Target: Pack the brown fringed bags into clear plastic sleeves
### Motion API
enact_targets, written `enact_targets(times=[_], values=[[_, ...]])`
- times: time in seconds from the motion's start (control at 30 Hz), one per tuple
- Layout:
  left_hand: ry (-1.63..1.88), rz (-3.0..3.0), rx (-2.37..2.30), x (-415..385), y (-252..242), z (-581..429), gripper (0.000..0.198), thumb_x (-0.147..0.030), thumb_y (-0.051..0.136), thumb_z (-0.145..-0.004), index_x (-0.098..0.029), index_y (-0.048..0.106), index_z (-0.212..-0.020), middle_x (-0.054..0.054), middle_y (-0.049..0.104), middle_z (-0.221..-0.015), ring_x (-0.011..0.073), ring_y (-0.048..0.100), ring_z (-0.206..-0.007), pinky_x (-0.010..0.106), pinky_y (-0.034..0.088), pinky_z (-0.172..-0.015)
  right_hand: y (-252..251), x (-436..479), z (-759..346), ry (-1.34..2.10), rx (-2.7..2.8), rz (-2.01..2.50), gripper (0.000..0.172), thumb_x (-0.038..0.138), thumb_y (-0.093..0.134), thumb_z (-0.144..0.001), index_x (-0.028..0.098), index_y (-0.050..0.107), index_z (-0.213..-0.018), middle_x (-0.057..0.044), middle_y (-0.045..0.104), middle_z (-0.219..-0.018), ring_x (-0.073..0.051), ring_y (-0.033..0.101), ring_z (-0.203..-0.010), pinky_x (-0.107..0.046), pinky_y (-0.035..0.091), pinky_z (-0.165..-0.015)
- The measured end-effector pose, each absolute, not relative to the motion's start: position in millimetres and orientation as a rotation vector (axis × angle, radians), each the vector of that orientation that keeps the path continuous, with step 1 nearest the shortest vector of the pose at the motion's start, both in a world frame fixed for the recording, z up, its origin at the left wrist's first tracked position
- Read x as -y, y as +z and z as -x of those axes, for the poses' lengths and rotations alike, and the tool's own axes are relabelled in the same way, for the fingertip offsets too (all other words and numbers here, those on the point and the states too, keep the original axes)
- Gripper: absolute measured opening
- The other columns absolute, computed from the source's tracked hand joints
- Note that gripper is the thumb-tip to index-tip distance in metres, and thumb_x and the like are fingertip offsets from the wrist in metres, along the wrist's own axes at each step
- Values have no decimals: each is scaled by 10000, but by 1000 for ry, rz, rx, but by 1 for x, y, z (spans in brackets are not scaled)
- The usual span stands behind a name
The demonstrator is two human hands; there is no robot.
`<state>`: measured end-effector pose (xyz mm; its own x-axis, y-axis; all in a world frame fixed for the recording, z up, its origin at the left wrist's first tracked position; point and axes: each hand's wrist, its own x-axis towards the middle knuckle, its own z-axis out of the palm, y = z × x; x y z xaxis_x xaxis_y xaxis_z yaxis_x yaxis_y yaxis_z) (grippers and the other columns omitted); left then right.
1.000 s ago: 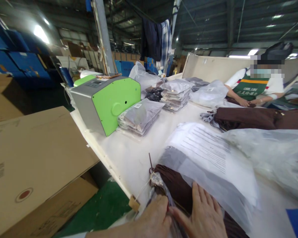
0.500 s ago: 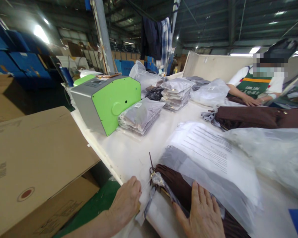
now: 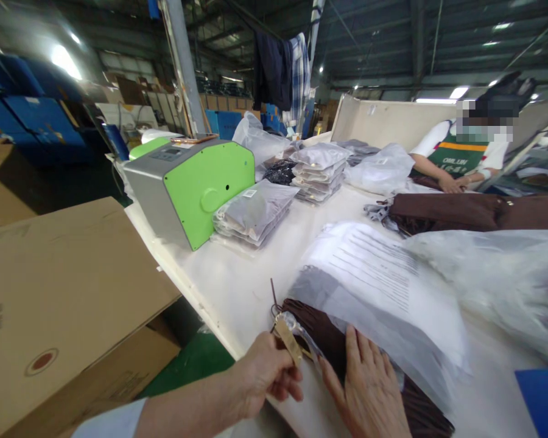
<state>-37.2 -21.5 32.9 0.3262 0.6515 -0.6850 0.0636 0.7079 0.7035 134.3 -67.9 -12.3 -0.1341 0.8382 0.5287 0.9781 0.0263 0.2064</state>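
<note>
A dark brown folded garment [image 3: 317,321] lies near the table's front edge, with drawstring ends and a clear plastic wrap at its left end. My left hand [image 3: 267,371] pinches a small tan paper tag [image 3: 288,342] at that end, thumb and forefinger closed on it. My right hand [image 3: 368,383] rests flat on the garment with fingers stretched out, fingertips by the edge of a clear plastic bag [image 3: 374,304]. Printed lines show on the bag, which covers part of the garment.
A green and grey machine [image 3: 210,191] stands at the table's left edge beside stacked bagged garments [image 3: 256,210]. Another bagged stack [image 3: 319,170] is behind. More brown garments [image 3: 442,213] and loose plastic bags [image 3: 493,274] lie right. Cardboard boxes [image 3: 68,286] stand left; a co-worker [image 3: 461,152] is across.
My left hand has moved right and turned, bringing the tan tag into view over the garment's end. My right hand stays flat on the garment. The view has shifted slightly.
</note>
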Motion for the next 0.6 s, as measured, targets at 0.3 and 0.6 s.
enact_targets(times=[0.3,0.6], values=[[710,-750,-1262,32,15,23,209,-148,471,-495,-131,532,-694,-55,515,-467,52,418,-282,155,224,-307,-20,89,-127,-661,2171,1673,162,215,459,-777,186,573,-889,-162,492,-1256,-359,399,-1193,-597,307,-941],[703,-749,-1205,39,3,23,199,-188,477,-467,-137,551,-645,-50,505,-430,58,408,-303,152,266,-301,33,70,-137,-102,2178,1823,129,200,456,-779,226,568,-720,-43,626,-958,-174,604,-787,-291,439,-657]])
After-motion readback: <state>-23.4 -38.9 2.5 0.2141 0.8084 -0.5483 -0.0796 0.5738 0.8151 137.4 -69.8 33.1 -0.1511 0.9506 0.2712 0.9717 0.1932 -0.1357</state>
